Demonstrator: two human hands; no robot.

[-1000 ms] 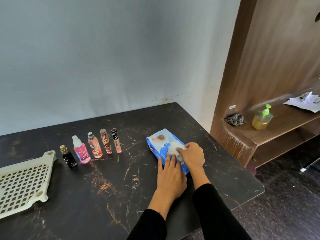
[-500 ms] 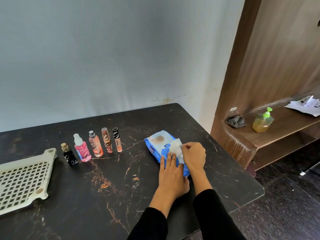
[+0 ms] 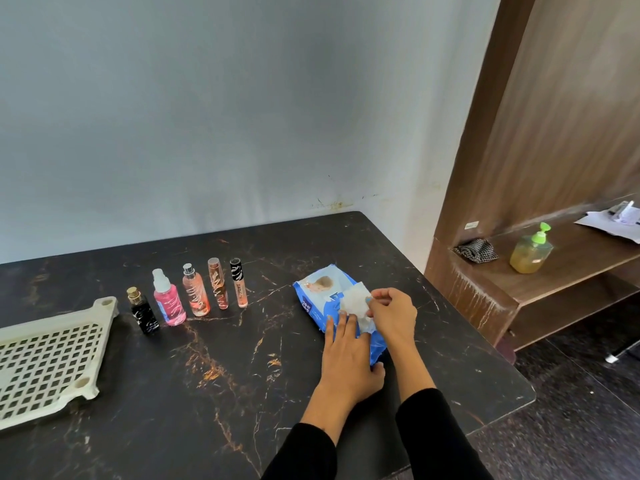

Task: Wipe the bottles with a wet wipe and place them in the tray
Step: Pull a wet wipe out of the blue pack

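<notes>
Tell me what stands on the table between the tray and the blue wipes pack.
Head view: five bottles in a row stand between the tray and the wipes pack.

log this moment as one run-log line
phase: pulling wipe | left hand: flat on wipes pack | right hand: pinching wet wipe | bottles: five on table, untouched | tray: holds none

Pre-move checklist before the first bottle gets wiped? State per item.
1. Wet wipe pinched by right hand: ok.
2. Wipe fully free of the wipes pack: cannot tell, its lower edge lies against the pack.
3. Pack held down by left hand, fingers flat: ok.
4. Five bottles upright in a row, black bottle nearest the tray: ok.
5. A hand free to lift a bottle: not ok, both are busy.
</notes>
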